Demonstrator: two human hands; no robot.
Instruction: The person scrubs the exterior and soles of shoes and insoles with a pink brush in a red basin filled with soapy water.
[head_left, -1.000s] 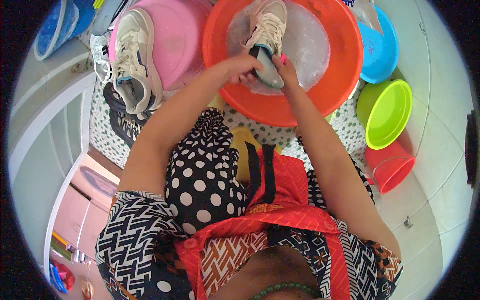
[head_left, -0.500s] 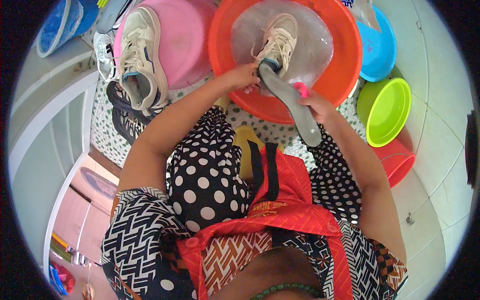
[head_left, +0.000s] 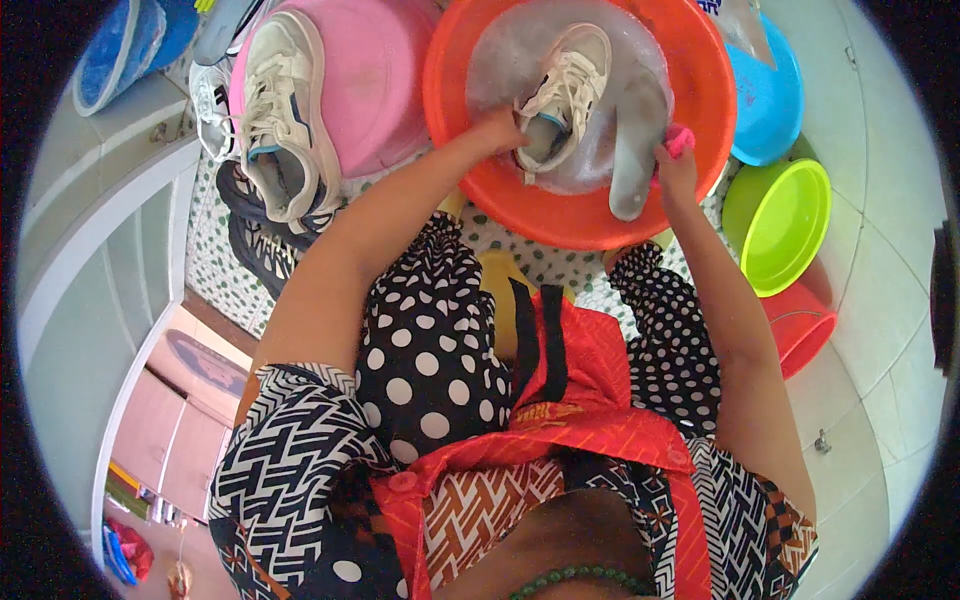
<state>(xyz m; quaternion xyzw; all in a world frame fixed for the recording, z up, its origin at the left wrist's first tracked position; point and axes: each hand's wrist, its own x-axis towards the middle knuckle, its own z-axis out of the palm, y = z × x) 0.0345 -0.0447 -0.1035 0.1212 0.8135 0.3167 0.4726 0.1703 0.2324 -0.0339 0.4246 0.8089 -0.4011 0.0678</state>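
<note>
A cream lace-up sneaker (head_left: 568,90) sits tilted in the soapy water of an orange basin (head_left: 690,60), its collar toward me. My left hand (head_left: 500,132) is closed on the left side of its collar, the fingertips partly hidden. To the sneaker's right a long grey insole (head_left: 640,145) lies at the water, over the basin's inner wall. Beside the insole my right hand (head_left: 678,175) is closed around a small bright pink thing (head_left: 680,140) whose kind I cannot make out. Whether its fingers also touch the insole's edge, I cannot tell.
A matching sneaker (head_left: 285,120) leans on an upturned pink basin (head_left: 385,90) at left, by dark patterned footwear (head_left: 262,240) and a white shoe (head_left: 210,110). Blue (head_left: 770,100), lime (head_left: 785,225) and red (head_left: 800,330) containers line the right wall.
The insole has left the sneaker's opening and moved right, down into the basin. My right hand went right and up with the pink thing. My left hand stays at the sneaker, which has shifted slightly.
</note>
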